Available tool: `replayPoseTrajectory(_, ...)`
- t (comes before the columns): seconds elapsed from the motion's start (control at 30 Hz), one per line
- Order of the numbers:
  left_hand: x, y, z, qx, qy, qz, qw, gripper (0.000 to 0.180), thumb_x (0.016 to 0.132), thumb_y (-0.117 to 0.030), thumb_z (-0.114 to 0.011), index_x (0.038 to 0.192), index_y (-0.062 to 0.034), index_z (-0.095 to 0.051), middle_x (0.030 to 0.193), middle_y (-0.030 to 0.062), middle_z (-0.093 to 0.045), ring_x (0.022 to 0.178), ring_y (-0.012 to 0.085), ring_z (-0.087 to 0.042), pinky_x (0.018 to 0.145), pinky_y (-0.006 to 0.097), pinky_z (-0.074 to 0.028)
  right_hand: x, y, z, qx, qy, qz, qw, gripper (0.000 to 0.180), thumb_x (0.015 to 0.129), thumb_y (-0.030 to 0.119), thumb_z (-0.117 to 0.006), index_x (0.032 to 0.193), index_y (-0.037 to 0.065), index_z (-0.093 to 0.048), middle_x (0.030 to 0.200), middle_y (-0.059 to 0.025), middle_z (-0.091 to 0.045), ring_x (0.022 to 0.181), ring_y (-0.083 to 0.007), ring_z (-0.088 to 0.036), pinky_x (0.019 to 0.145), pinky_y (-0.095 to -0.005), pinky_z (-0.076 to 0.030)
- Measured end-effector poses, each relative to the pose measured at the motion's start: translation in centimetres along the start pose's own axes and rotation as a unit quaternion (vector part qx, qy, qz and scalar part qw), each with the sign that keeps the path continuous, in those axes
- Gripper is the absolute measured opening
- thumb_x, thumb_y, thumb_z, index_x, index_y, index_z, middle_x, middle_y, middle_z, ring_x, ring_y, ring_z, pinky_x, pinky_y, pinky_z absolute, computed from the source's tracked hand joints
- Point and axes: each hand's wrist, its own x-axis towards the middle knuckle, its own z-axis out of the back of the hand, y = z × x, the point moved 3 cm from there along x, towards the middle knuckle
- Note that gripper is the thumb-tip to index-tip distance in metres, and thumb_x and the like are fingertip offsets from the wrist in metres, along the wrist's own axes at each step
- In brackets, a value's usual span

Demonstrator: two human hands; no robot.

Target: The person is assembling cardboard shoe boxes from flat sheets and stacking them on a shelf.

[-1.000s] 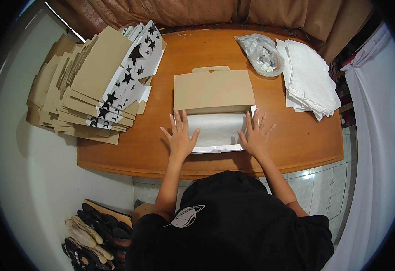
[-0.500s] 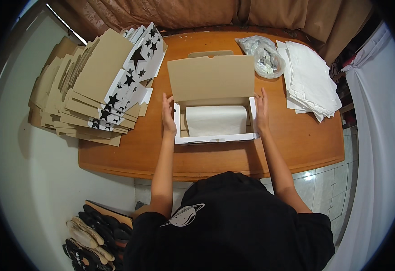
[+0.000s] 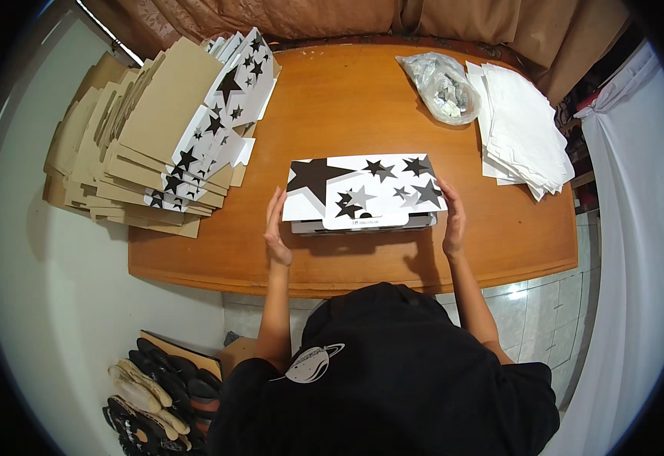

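A white cardboard box (image 3: 381, 186) with black and grey stars on its lid sits in the middle of the wooden table. Its lid is folded down over the top, and a front tab (image 3: 366, 222) sticks out over the front wall. My left hand (image 3: 276, 230) is at the lid's left edge, fingers stretched out and upright. At the right edge my right hand (image 3: 453, 216) rests its straight fingers along the lid's side. Neither hand wraps round the box. The white paper inside is hidden under the lid.
Flat brown cardboard boxes with star-printed panels (image 3: 161, 129) are piled at the table's left. A clear plastic bag (image 3: 446, 87) of small scraps lies at the far right, beside a stack of white paper sheets (image 3: 522, 129). Several shoes (image 3: 161, 395) stand low at the left.
The box lid, upright before with white paper showing inside, has swung down toward me and covers the box. Both hands have drawn slightly nearer to me, staying at its sides.
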Motion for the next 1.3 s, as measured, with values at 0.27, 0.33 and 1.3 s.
replayPoseTrajectory(0.27,-4.5,-0.3,-2.6,0.112,-0.082,-0.015,0.990,0.094,0.068,-0.054,-0.070,0.132,0.0032,-0.033,0.132,0.0219,-0.038,0.123,0.0336,-0.038,0.101,0.042,-0.031,-3.3,-0.5,-2.1,-0.242,0.014,0.017,0.970,0.085,0.056,0.042,-0.082,0.124,0.006,-0.046,0.140,-0.0203,-0.029,0.128,-0.0369,-0.030,0.102,-0.0441,-0.028)
replayPoseTrajectory(0.33,-4.9,-0.2,-3.0,0.150,-0.084,-0.008,0.985,0.095,0.063,-0.035,-0.080,0.134,0.0019,-0.030,0.133,0.0200,-0.035,0.123,0.0326,-0.036,0.103,0.041,-0.029,-3.7,-1.0,-2.7,-0.231,-0.010,0.004,0.973,0.085,0.055,0.043,-0.082,0.124,0.007,-0.046,0.140,-0.0196,-0.029,0.128,-0.0369,-0.030,0.103,-0.0475,-0.025)
replayPoseTrajectory(1.3,-4.3,-1.4,-5.3,0.188,-0.157,0.102,0.964,0.112,0.053,-0.035,-0.087,0.133,0.0032,-0.019,0.131,0.0246,-0.032,0.121,0.0362,-0.034,0.101,0.044,-0.028,-3.1,-0.1,-4.1,-0.275,-0.078,-0.007,0.958,0.050,0.057,0.026,-0.084,0.097,0.007,-0.061,0.133,-0.0200,-0.033,0.123,-0.0345,-0.038,0.093,-0.0422,-0.040)
